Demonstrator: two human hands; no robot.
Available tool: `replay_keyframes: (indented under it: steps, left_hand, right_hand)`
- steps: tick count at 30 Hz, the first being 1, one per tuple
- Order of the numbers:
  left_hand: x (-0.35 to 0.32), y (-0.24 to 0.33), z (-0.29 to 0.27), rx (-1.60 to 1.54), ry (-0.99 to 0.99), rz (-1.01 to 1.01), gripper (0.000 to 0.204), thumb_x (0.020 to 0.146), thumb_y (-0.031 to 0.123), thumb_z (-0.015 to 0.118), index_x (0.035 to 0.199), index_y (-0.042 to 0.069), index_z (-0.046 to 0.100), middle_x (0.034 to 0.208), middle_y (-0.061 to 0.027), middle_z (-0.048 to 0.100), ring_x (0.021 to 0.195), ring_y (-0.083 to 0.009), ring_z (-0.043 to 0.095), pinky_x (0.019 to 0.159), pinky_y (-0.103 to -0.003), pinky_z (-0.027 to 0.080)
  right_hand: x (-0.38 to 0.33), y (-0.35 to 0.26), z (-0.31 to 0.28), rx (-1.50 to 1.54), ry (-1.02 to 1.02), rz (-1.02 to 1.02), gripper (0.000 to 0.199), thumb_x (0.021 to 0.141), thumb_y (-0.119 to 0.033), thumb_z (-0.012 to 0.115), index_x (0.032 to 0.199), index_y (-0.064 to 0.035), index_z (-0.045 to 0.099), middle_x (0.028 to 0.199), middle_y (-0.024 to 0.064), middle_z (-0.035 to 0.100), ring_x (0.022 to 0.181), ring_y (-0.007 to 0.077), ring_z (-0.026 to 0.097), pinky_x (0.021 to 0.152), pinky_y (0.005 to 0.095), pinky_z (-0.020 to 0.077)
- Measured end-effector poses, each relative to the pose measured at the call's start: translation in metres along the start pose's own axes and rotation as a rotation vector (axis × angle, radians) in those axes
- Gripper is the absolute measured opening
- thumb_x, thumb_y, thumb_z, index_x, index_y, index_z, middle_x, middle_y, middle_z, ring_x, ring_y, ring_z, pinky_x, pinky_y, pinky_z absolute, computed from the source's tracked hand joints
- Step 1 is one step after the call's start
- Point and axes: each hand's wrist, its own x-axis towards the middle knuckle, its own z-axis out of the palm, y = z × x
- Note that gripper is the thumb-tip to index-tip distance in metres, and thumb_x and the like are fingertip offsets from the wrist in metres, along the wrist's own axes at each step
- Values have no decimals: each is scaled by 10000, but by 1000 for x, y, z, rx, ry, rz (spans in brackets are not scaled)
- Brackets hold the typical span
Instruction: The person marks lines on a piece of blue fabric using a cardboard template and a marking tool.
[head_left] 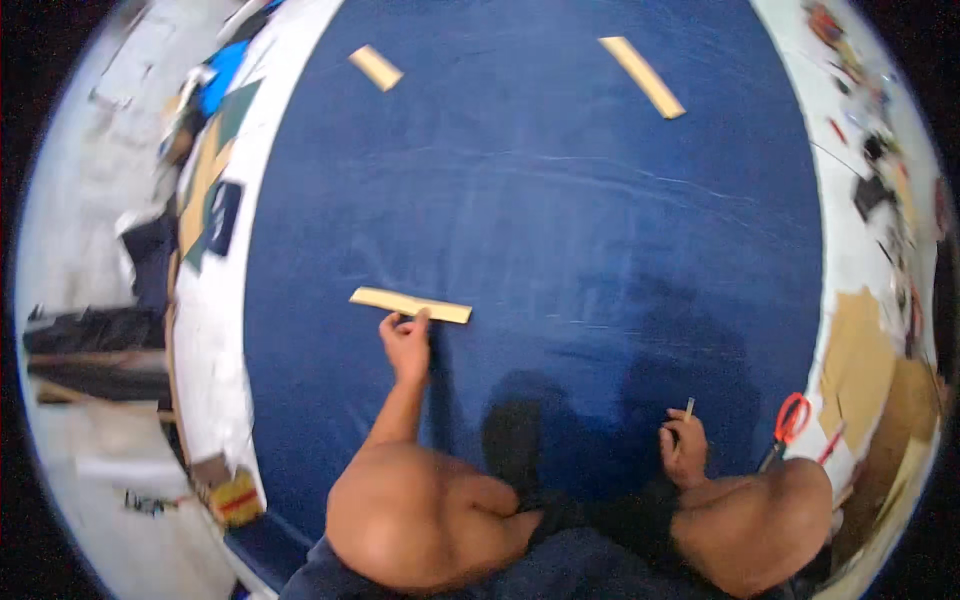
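My left hand [407, 345] pinches the near edge of a flat, pale yellow strip [442, 311] with its thumb and fingers. The strip is over a wide sheet of dark blue fabric [540, 230]; whether it touches the cloth I cannot tell. Lower right, my right hand [684, 450] is closed around a short, thin, pale stick [689, 408] that points up from the fingers. What the stick is made of cannot be made out. Faint pale lines run across the fabric.
Two more pale yellow strips, one shorter [376, 68] and one longer [643, 78], lie at the far end of the fabric. Red-handled scissors [793, 418] rest at the right edge. Brown paper [856, 350] lies beyond them. A yellow and red box [236, 498] stands lower left.
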Motion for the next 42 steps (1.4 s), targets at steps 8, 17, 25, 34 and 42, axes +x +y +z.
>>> replay_keyframes:
  steps: [8,17,25,34,42]
  left_hand:
    - [5,-12,-38,692,70,634,641,849,379,746,1319,3,527,1388,-264,473,1300,-430,439,1077,-505,358]
    - [55,-24,-88,858,136,423,626,904,497,655,1330,53,537,1492,-228,415,1401,-465,347,1139,-568,280]
    - [70,-87,-206,897,215,483,484,885,350,673,1196,-20,654,1218,-224,654,1175,-420,563,1040,-495,422]
    - [99,-149,-203,932,357,184,654,1036,471,433,1481,-6,407,1499,-336,365,1380,-480,361,1126,-531,307]
    - [97,-169,-218,1001,472,241,623,1032,498,426,1473,59,441,1488,-280,409,1355,-470,392,1093,-547,346]
  right_hand:
    - [-2,9,11,12,-39,-34,110,859,-65,673,947,-30,618,1117,187,658,1035,380,613,913,471,490]
    - [-5,23,12,-23,-65,-18,133,852,-65,679,968,-33,622,1126,198,649,1058,369,611,934,462,482]
    - [96,15,-31,-154,-217,-174,300,849,-110,695,1133,-42,631,1185,156,673,1050,365,650,913,443,522]
    - [293,-75,-35,-414,-437,-618,308,938,-189,605,1223,-90,543,1211,154,655,978,362,668,809,471,542]
    - [339,-169,76,-393,-669,-586,196,950,-258,558,1053,-91,556,1027,140,631,938,359,652,767,499,542]
